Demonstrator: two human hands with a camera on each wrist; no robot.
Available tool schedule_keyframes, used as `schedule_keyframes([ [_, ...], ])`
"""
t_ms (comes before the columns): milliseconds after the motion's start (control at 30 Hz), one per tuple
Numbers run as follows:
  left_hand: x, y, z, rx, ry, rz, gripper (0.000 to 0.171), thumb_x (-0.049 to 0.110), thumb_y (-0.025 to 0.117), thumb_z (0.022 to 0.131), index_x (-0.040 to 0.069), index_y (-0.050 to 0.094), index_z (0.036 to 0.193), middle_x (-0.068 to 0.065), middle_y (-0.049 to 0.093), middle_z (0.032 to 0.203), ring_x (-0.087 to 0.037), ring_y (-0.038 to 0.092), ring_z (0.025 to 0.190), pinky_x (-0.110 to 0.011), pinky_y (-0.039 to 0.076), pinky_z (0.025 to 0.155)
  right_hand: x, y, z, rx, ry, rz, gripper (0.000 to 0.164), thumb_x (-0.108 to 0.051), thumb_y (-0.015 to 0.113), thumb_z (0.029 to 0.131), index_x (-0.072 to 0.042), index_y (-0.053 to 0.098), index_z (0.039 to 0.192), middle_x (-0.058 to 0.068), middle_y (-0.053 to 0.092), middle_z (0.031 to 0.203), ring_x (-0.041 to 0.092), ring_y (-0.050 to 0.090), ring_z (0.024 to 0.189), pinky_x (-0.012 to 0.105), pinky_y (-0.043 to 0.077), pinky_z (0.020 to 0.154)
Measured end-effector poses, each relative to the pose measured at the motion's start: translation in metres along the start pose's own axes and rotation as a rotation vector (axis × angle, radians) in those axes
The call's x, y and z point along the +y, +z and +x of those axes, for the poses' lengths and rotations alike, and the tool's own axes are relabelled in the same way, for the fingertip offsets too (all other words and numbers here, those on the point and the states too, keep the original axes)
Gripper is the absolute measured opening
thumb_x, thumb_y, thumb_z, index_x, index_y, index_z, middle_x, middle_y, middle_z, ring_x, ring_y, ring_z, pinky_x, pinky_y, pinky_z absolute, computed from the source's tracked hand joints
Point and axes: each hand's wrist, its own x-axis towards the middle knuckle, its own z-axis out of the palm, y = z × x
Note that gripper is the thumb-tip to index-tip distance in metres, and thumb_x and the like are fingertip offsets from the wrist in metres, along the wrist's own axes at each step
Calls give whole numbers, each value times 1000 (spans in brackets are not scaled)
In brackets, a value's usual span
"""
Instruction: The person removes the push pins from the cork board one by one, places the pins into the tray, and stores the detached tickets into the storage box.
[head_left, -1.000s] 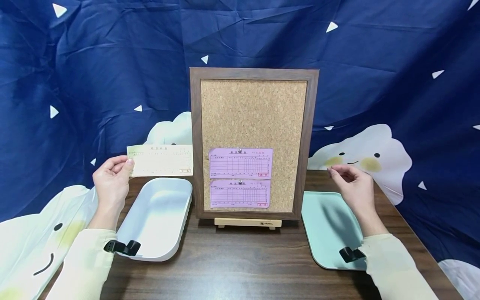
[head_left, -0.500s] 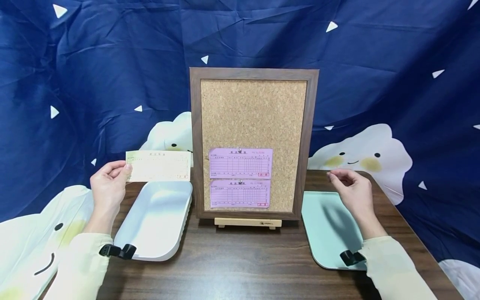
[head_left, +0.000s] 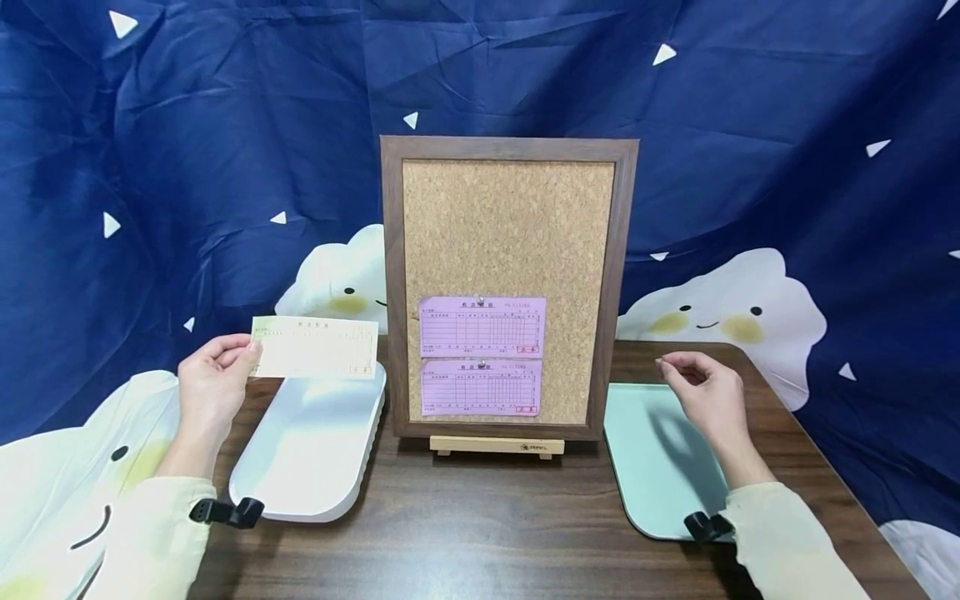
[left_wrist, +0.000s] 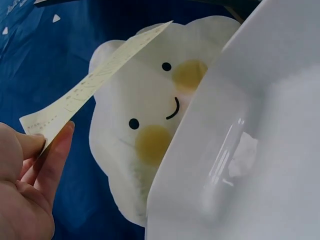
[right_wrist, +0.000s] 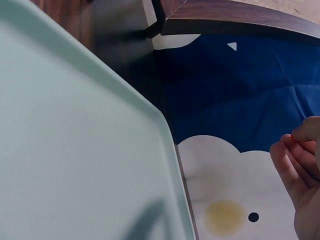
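My left hand (head_left: 213,379) pinches a pale green-and-cream receipt slip (head_left: 318,348) by its left edge, thumb in front. The slip is held upright in the air over the far end of the white tray (head_left: 243,500); in the left wrist view the slip (left_wrist: 95,77) appears almost edge-on. My right hand (head_left: 708,392) is raised above the mint-green tray (head_left: 645,467). Its thumb and forefinger meet at the tips on a tiny object, too small to make out; in the right wrist view a red speck shows between the fingertips (right_wrist: 286,140).
Between the trays stands a framed corkboard (head_left: 510,225) on a wooden stand (head_left: 495,446). An upper purple slip (head_left: 480,329) and a lower purple slip (head_left: 480,390) are pinned to its lower half. A blue curtain (head_left: 510,67) hangs behind the brown table (head_left: 480,525).
My left hand has lowered slightly and shifted a little left with the receipt slip, which now overlaps the white tray's far rim. My right hand has dropped very slightly, still pinching.
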Motion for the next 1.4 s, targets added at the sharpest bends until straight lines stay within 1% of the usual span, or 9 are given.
schedule_keyframes([
  [133, -4, -4, 0, -13, -5, 37, 11, 11, 75, 101, 22, 75, 102, 31, 72, 73, 11, 66, 71, -9, 49, 61, 3, 0, -2, -6, 9, -7, 18, -13, 79, 99, 2, 80, 108, -37, 65, 85, -18, 62, 77, 5, 50, 68],
  [267, -9, -6, 0, -29, -6, 60, 8, 11, 74, 102, 17, 76, 107, 31, 71, 73, 11, 65, 71, -9, 49, 62, 5, 0, -4, -24, 9, -2, 17, -12, 78, 100, 3, 80, 108, -34, 67, 86, -18, 63, 77, 6, 51, 69],
  [433, -11, -7, -2, -52, 17, 95, 6, 13, 73, 103, 16, 75, 108, 32, 71, 74, 11, 65, 72, -9, 50, 64, 9, -1, -7, -23, 4, -28, 16, -11, 78, 99, 3, 80, 106, -30, 69, 85, -18, 62, 76, 5, 50, 68],
  [500, -12, -8, -4, -57, 34, 115, 5, 14, 73, 103, 16, 75, 107, 33, 70, 74, 11, 65, 72, -9, 50, 64, 10, -1, -7, -20, 0, -44, 15, -12, 79, 99, 2, 80, 105, -23, 73, 86, -19, 62, 76, 5, 50, 67],
  [600, -14, -9, -6, -62, 38, 148, 8, 16, 72, 104, 13, 75, 110, 35, 69, 74, 11, 65, 72, -9, 50, 64, 12, -2, -8, -27, -10, -75, 15, -12, 78, 99, 1, 81, 105, -2, 81, 89, -20, 61, 75, 5, 49, 67],
  [733, -17, -10, -6, -68, 33, 170, 12, 16, 71, 104, 10, 74, 113, 37, 68, 74, 12, 65, 72, -9, 50, 63, 16, -4, -10, -60, -14, -114, 15, -13, 77, 100, 1, 80, 106, 19, 82, 95, -20, 59, 74, 6, 48, 66],
  [933, -18, -10, -7, -83, 36, 190, 21, 16, 71, 104, 1, 73, 119, 38, 67, 74, 12, 65, 72, -11, 51, 63, 24, -6, -13, -91, -21, -168, 14, -13, 77, 100, -2, 81, 106, 19, 82, 97, -22, 56, 74, 6, 46, 66],
  [1133, -21, -11, -7, -93, 35, 219, 26, 19, 71, 104, -2, 72, 120, 38, 66, 74, 12, 64, 72, -11, 50, 63, 31, -7, -15, -92, -13, -201, 13, -13, 77, 100, -2, 81, 105, 18, 82, 96, -22, 53, 75, 5, 44, 67],
  [1400, -25, -14, -7, -122, 68, 274, 33, 17, 71, 104, -9, 70, 125, 40, 63, 71, 12, 61, 70, -11, 47, 61, 40, -4, -20, -139, 14, -192, 15, -11, 75, 101, 0, 80, 109, 20, 82, 101, -22, 53, 78, 5, 46, 68],
])
